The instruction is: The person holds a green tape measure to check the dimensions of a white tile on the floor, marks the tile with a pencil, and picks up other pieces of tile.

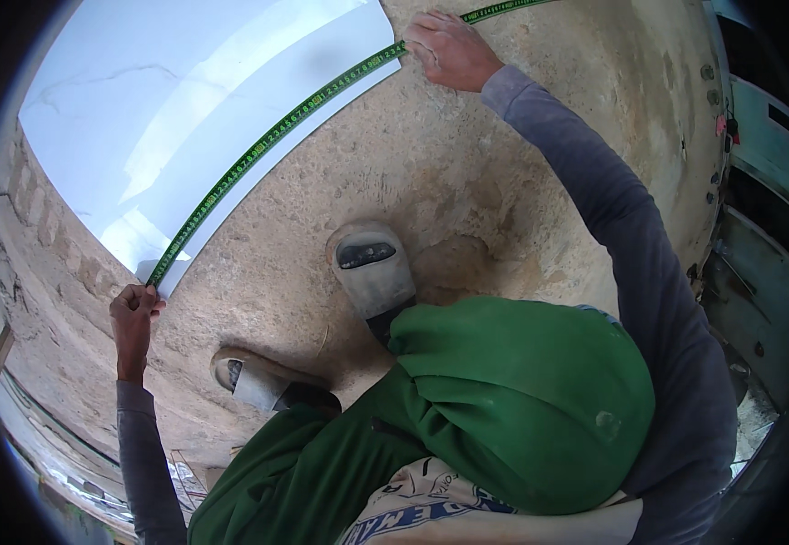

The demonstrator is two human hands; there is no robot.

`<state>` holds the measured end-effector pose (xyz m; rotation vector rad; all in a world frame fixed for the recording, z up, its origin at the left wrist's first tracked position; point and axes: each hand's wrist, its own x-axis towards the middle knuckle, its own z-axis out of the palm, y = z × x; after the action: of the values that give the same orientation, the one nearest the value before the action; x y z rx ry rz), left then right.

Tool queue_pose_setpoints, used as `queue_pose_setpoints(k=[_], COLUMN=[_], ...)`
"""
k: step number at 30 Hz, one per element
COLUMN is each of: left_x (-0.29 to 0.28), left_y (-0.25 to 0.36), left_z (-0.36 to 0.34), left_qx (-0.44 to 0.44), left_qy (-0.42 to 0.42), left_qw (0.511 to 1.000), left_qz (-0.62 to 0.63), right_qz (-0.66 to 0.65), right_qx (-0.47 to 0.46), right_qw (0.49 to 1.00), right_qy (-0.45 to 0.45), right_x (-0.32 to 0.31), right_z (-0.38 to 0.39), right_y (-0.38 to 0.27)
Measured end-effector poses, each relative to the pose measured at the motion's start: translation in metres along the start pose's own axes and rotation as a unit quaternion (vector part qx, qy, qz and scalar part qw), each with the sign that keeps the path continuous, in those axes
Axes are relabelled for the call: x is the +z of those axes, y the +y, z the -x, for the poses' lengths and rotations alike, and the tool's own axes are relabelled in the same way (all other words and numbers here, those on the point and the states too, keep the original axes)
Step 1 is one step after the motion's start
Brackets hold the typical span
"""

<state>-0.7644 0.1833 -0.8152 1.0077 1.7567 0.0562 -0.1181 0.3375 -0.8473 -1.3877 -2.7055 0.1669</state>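
The floor (503, 263), brown, rough and stained, underlies the whole scene and reaches to pale panels (767, 272) at the far right. On it, at the far left, lies a large white sheet (185, 100) with a glossy face. Broad reflections cross the sheet, and its long near edge slants from the near left to the far right (the edge appears bowed, as straight lines do through a fisheye lens). In the near part, the person's green trousers (521, 400) cover a bent knee that bulges toward the right, beside a cream garment (431, 490) with blue printing. Two greyish sleeves frame the scene: the right sleeve (621, 209) stretches toward the far side, and the left sleeve (144, 454) rises along the near left.

A green tape measure (267, 136) with dark markings lies over the sheet, just inside its long near edge. It extends from the sheet's near-left corner past its far-right corner and continues across the floor. Between the two hands, near the middle, stand two sandals (376, 272) with broad grey straps, both on the floor and apart from the sheet.

The left hand (133, 318) pinches the tape's end between thumb and fingers at the near-left corner. The right hand (453, 53) grasps the tape with curled fingers just beyond the far-right corner; its fingertips are partly hidden.
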Motion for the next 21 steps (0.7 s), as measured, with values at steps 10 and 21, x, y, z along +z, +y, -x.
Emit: queue_pose_setpoints(k=[10, 21], left_x=[-0.007, -0.185], left_y=[-0.008, 0.04], left_z=[0.025, 0.234], left_qx=[0.004, -0.07], left_qy=[-0.042, -0.039], left_qw=[0.999, 0.991], left_qz=[0.033, 0.108], right_qz=[-0.071, -0.361], right_qx=[0.045, 0.383], right_qw=[0.993, 0.849], right_qy=[-0.088, 0.043], right_x=[-0.026, -0.306], right_z=[0.002, -0.009], right_y=[-0.033, -0.183])
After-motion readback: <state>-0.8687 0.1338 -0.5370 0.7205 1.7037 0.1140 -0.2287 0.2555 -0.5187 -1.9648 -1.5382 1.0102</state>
